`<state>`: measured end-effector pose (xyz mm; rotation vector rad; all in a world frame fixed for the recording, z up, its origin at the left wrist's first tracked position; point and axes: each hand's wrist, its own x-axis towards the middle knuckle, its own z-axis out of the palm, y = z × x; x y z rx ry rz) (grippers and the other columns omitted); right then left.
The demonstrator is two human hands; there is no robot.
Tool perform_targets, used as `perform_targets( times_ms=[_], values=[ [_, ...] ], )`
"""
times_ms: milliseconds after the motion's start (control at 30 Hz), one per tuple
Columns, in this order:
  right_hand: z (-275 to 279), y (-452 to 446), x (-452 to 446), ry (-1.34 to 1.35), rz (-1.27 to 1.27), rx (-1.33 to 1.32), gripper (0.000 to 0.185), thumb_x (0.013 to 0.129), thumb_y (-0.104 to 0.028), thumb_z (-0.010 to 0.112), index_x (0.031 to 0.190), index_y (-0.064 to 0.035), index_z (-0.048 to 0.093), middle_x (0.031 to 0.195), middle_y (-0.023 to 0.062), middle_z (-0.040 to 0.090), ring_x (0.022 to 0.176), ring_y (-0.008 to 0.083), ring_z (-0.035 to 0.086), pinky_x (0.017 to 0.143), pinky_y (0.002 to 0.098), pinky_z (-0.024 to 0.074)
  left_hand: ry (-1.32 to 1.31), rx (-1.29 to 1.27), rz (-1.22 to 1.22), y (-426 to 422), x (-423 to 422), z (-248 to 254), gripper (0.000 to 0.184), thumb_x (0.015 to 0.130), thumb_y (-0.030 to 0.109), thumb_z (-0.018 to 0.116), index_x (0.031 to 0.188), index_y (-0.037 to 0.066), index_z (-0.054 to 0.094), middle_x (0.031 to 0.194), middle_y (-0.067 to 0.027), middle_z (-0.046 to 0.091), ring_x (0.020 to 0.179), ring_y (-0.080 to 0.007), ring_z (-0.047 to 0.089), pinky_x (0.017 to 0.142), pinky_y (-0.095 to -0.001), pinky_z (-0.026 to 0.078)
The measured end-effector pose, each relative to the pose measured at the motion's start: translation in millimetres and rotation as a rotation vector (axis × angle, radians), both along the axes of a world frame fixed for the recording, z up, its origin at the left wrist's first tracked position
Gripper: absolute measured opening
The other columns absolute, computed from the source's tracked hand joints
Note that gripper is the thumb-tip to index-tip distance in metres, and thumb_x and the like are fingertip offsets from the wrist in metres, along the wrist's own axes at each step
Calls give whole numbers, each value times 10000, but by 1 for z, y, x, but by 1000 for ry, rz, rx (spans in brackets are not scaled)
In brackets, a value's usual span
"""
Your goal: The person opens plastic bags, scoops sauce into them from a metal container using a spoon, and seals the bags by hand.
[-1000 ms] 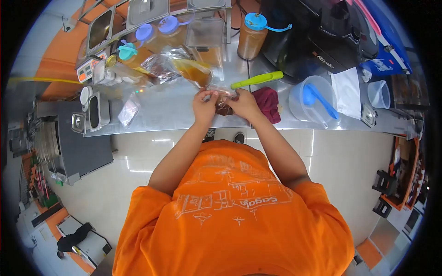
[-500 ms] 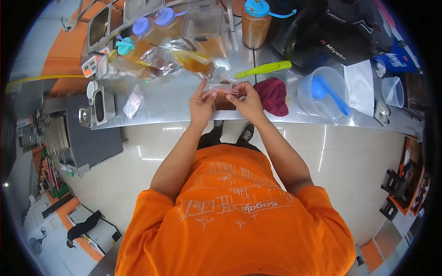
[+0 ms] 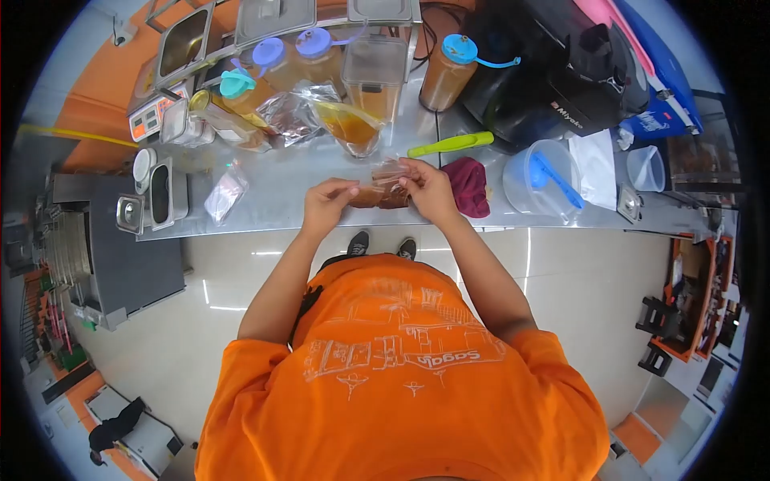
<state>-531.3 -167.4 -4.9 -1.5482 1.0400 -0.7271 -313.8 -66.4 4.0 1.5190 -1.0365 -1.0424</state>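
A small clear zip bag with brown sauce-like contents (image 3: pixel 380 197) is spread between my hands, low over the steel counter's front edge. My left hand (image 3: pixel 325 208) is closed on its left side, thumb and fingers pinched together. At the upper right corner, my right hand (image 3: pixel 431 192) grips the bag's top between thumb and fingers. To the right of my right hand lies a crumpled maroon cloth (image 3: pixel 466 187). Beyond the hands rest a lime-green long-handled tool (image 3: pixel 451 144) and a standing pouch of amber liquid (image 3: pixel 350 127).
Bottles with purple lids (image 3: pixel 314 45), a blue-capped bottle (image 3: pixel 447 76) and a lidded clear container (image 3: pixel 374 76) line the back. A plastic pitcher (image 3: pixel 521 180) holds a blue scoop (image 3: pixel 557 183). Packed plastic bags (image 3: pixel 227 193) lie left. A black Miyako appliance (image 3: pixel 533 96) stands behind right.
The bag has turned and dropped lower on its left side. My left hand has moved left and down, away from my right hand. The camera view has shifted.
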Motion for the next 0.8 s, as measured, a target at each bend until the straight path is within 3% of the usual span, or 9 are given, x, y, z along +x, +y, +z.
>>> perform_targets(
  times_ms=[100, 200, 333, 400, 500, 633, 700, 800],
  values=[
    [15, 3, 7, 37, -62, -255, 385, 831, 57, 670, 1200, -51, 653, 973, 131, 717, 860, 247, 695, 785, 313, 537, 24, 15, -133, -6, 4, -4, 138, 884, 70, 721, 993, -15, 728, 942, -64, 719, 845, -119, 644, 781, -256, 515],
    [30, 6, 8, 64, -6, -242, 355, 828, 66, 652, 1162, -52, 675, 969, 129, 713, 890, 267, 696, 797, 317, 536, 87, -104, -201, -10, 1, -6, 131, 891, 69, 713, 991, -15, 715, 924, -55, 717, 828, -118, 646, 774, -263, 519],
    [47, 8, 5, 127, -1, -194, 280, 833, 61, 648, 1094, -31, 689, 937, 133, 707, 869, 255, 698, 790, 322, 538, 143, -57, -145, -12, 6, -3, 126, 895, 68, 708, 989, -16, 706, 910, -45, 710, 821, -117, 643, 776, -266, 521],
    [46, 6, -2, 110, -192, -351, 190, 886, 58, 637, 1062, -4, 670, 927, 78, 708, 844, 144, 674, 767, 266, 537, 150, -41, -127, -11, 11, 5, 119, 889, 63, 710, 975, -19, 712, 909, -56, 707, 851, -122, 641, 800, -269, 514],
    [50, 3, -2, 53, -226, -263, 182, 905, 41, 642, 1085, 18, 630, 955, 84, 697, 880, 135, 668, 805, 256, 526, 106, -188, -276, -11, 18, 14, 103, 883, 58, 708, 950, -20, 712, 970, -72, 694, 928, -131, 630, 832, -281, 510],
    [60, 12, 11, -124, -94, -129, 198, 885, 39, 657, 1080, 13, 645, 979, 90, 716, 925, 143, 690, 815, 277, 535, 174, -222, -258, -17, 11, 19, 114, 872, 55, 714, 963, -13, 720, 1062, -101, 692, 991, -175, 639, 908, -307, 499],
    [66, 20, 19, -173, -38, -69, 203, 895, 47, 643, 1095, 14, 636, 1009, 84, 710, 946, 140, 682, 828, 279, 535, -116, -452, -119, -22, 9, 24, 125, 872, 60, 717, 981, -1, 728, 1144, -121, 681, 1070, -215, 632, 970, -325, 477],
    [71, 28, 24, -218, 55, 8, 218, 915, 60, 615, 1126, 6, 615, 1084, 82, 691, 994, 141, 664, 846, 286, 542, 1, -426, -174, -25, 13, 18, 130, 882, 74, 715, 990, 2, 729, 1161, -131, 684, 1120, -231, 620, 968, -330, 476]
  ],
)
